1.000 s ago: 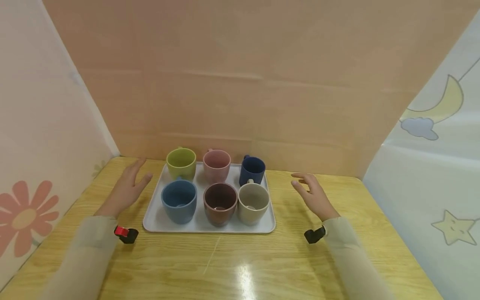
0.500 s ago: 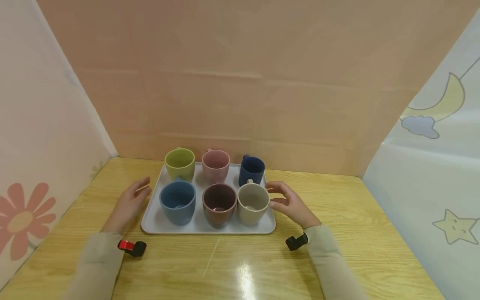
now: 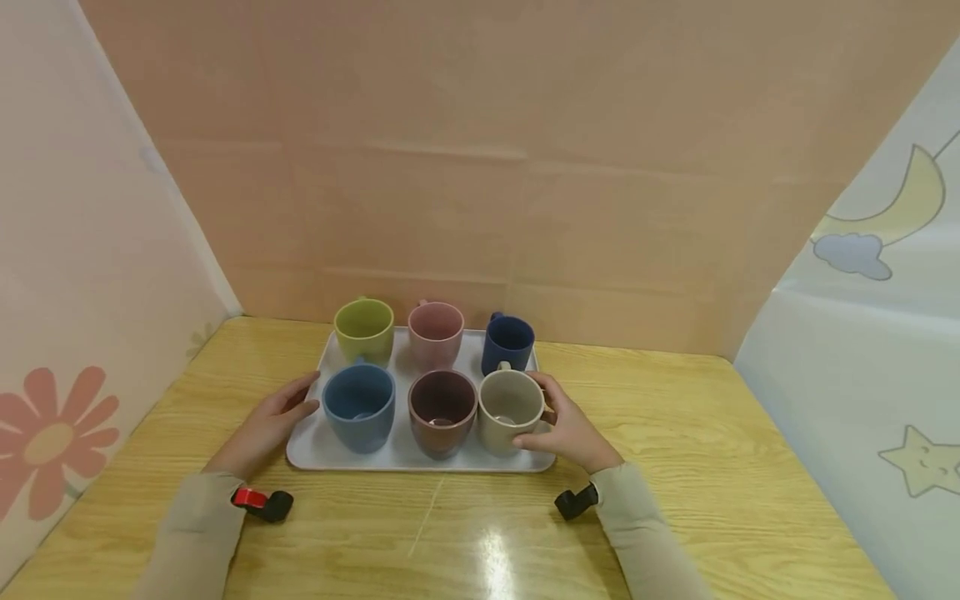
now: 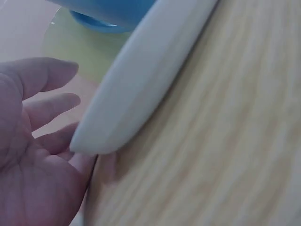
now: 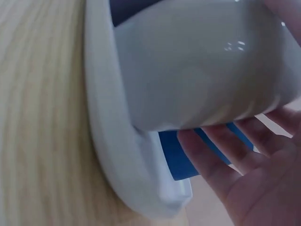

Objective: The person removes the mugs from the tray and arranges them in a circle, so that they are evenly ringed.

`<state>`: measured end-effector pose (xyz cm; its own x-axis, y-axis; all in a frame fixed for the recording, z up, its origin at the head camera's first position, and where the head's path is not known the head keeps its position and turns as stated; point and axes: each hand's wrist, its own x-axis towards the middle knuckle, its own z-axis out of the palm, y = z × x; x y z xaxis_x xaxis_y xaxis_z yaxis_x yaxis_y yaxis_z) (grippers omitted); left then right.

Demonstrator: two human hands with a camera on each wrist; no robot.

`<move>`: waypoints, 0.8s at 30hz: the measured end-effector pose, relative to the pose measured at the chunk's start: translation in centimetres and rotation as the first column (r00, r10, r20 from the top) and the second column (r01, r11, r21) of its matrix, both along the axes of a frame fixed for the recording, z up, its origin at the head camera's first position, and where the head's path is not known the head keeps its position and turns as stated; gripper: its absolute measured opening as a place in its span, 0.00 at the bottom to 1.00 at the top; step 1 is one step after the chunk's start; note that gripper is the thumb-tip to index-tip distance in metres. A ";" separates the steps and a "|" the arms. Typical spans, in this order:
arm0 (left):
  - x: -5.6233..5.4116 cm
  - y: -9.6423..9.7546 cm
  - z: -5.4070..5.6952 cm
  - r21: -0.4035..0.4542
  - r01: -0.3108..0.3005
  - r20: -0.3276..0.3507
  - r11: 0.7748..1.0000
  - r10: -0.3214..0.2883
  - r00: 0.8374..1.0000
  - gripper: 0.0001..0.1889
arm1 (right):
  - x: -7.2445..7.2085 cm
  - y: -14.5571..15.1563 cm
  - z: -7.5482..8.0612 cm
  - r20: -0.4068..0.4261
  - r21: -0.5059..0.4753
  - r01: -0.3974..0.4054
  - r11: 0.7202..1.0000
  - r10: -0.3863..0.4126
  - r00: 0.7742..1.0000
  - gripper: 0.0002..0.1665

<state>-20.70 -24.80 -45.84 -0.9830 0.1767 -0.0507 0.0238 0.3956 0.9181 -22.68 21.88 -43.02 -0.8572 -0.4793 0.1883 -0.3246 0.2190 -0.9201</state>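
Observation:
A beige mug [image 3: 495, 432] stands at the front right of a white tray [image 3: 313, 450]. My right hand [image 3: 576, 433] grips this mug from its right side, thumb at the front and fingers round the far side; the right wrist view shows fingertips against its wall [image 5: 188, 70]. My left hand [image 3: 272, 423] is beside the tray's left edge, fingers relaxed and holding nothing, near a blue mug [image 3: 358, 425]. In the left wrist view the palm [image 4: 37, 188] faces the tray rim [image 4: 127, 89]. A brown mug [image 3: 442, 437] stands between the blue and beige ones.
Along the tray's back row stand a green mug [image 3: 365, 340], a pink mug [image 3: 435, 346] and a navy mug [image 3: 507, 354]. The wooden table [image 3: 360, 533] meets a tan back wall [image 3: 480, 208], with patterned panels at left and right.
My right hand has moved left from the open table and taken hold of the beige mug. My left hand has come lower and closer to the tray's left edge. The mugs stay in place.

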 end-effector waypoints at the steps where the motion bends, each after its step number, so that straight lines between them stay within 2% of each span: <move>1: 0.1 -0.1 -0.1 0.002 0.001 0.003 1.000 -0.001 1.000 0.37 | 0.0 -0.2 0.0 -0.001 -0.001 0.008 1.000 -0.008 1.000 0.55; 4: 0.2 -0.5 -0.4 0.018 -0.001 -0.005 1.000 0.001 1.000 0.37 | 0.1 -0.6 -0.1 -0.003 0.004 0.031 1.000 -0.031 1.000 0.56; 10: 0.2 -1.0 -0.9 0.110 0.007 -0.025 0.994 -0.004 1.000 0.35 | 0.4 -1.0 -0.1 -0.019 0.027 0.078 0.997 -0.077 0.997 0.57; 20: -0.4 -0.8 -1.1 0.146 0.005 -0.042 0.989 0.001 0.999 0.34 | 0.3 -0.5 -0.1 -0.100 0.066 0.143 0.988 -0.136 0.986 0.56; 24: -0.3 -1.0 -1.4 0.152 -0.003 -0.030 0.988 0.007 1.000 0.34 | 0.3 -0.4 -0.2 -0.105 0.078 0.136 0.988 -0.127 0.986 0.55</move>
<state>-20.96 -25.84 -47.19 -0.9845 0.1753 0.0064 0.0512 0.2522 0.9663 -22.37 21.48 -43.18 -0.8929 -0.3814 0.2394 -0.3768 0.3416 -0.8610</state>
